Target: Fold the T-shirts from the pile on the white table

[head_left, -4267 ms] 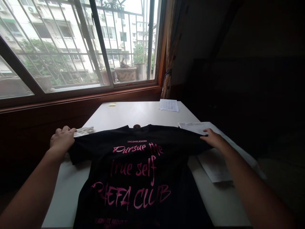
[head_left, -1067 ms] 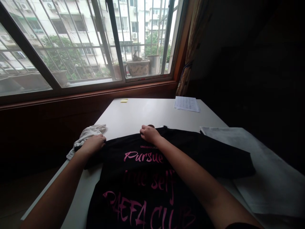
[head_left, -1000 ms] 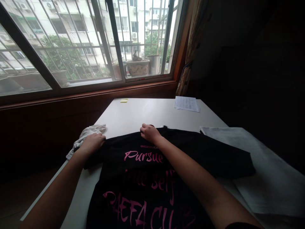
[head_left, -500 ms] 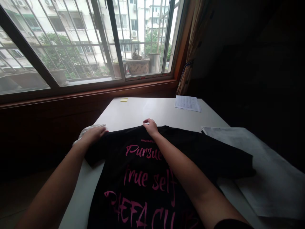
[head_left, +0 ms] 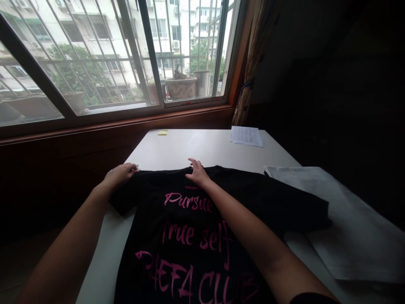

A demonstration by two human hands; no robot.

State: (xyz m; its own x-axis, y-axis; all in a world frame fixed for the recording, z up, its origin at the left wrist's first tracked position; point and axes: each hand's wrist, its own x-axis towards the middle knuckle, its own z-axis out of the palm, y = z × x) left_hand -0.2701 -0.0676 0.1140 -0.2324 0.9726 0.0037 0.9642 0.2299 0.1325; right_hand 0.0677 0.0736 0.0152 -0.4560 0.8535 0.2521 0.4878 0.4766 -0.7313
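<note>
A black T-shirt (head_left: 177,219) with pink lettering lies spread out, its collar end away from me. At its left shoulder, my left hand (head_left: 124,173) is closed on the black fabric, fingers together. A bit of white material (head_left: 136,166) peeks out by those fingertips; most of it is hidden behind the hand. My right hand (head_left: 198,174) rests at the collar, thumb and fingers apart, holding nothing. Its forearm covers part of the lettering.
The shirt lies on a white table (head_left: 186,145). Near the far edge are a yellow sticky note (head_left: 162,132) and printed sheets (head_left: 247,136). A pale grey cloth-like sheet (head_left: 341,219) lies at the right, partly beneath the sleeve. Beyond is a barred window (head_left: 126,55).
My right hand's fingers have spread apart at the collar. My left hand has shifted slightly, and less of the white material shows beside it. The left sleeve sits slightly differently.
</note>
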